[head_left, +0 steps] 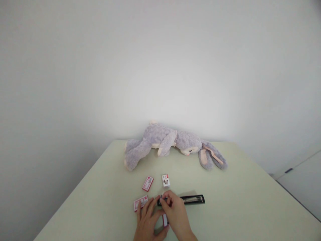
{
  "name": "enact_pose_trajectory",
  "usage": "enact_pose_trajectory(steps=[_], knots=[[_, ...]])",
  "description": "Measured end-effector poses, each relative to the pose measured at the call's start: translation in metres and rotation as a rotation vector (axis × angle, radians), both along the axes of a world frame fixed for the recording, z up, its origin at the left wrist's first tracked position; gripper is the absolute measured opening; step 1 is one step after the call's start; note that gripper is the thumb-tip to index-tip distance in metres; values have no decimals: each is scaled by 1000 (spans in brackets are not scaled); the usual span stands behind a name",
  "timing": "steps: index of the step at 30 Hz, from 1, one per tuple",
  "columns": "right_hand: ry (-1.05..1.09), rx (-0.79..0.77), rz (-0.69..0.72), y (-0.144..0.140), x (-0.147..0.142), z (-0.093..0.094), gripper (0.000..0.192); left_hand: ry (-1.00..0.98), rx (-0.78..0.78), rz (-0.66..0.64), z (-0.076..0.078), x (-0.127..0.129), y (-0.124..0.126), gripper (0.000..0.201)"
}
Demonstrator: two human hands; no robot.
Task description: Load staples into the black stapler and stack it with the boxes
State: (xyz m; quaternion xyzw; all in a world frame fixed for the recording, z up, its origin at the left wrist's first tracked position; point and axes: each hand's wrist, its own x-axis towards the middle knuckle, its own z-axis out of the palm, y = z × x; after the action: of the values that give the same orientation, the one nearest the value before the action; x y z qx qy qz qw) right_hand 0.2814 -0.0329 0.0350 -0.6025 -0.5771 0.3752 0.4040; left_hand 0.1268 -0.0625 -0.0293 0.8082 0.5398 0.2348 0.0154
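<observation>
Two hands, right hand [175,209] fingertips on black tray [193,199]

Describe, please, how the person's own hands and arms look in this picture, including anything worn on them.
Both the left hand and the right hand are bare: no gloves, and no rings or watch that I can make out. No sleeve shows on the short stretch of wrist and forearm visible at the bottom edge. The fingers are slim with short nails.
</observation>
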Motion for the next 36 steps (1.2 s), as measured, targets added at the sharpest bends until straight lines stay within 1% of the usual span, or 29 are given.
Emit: enact_pose_trajectory(steps=[4,6,9,12,14,16,20,23,25,26,27,29,30,32,34,36], knots=[[-85,6,83,-5,11,16,19,52,20,-112,3,-13,3,48],[-137,3,150,-11,19,21,15,46,6,-114,8,-17,2,45],[-232,-13,264,-19,30,25,12,0,-87,-98,18,-17,0,39],[-322,-26,346,-23,41,26,16,-60,-244,-130,25,-14,0,33],[-376,-27,374,-25,46,27,17,-93,-314,-150,29,-12,0,31],[-428,-27,388,-27,49,27,18,-127,-347,-162,32,-10,0,30],[-496,-35,405,-30,46,27,20,-180,-362,-162,33,-8,1,35],[-495,-43,424,-32,47,26,20,-185,-348,-157,32,-13,1,37],[-485,-49,397,-34,54,21,19,-192,-333,-149,30,-18,0,44],[-475,-55,359,-35,61,16,17,-197,-321,-137,29,-22,-1,47],[-459,-63,305,-37,68,10,14,-204,-308,-120,27,-24,-2,47],[-394,-86,201,-42,83,-6,9,-221,-279,-70,24,-26,-5,36],[-344,-96,166,-44,89,-14,7,-228,-266,-43,22,-25,-7,29],[-230,-114,135,-48,95,-30,12,-234,-249,1,18,-18,-9,22],[-137,-120,111,-51,92,-41,18,-234,-240,27,14,-7,-10,22],[-92,-122,76,-53,84,-47,21,-232,-231,37,11,2,-11,22]])
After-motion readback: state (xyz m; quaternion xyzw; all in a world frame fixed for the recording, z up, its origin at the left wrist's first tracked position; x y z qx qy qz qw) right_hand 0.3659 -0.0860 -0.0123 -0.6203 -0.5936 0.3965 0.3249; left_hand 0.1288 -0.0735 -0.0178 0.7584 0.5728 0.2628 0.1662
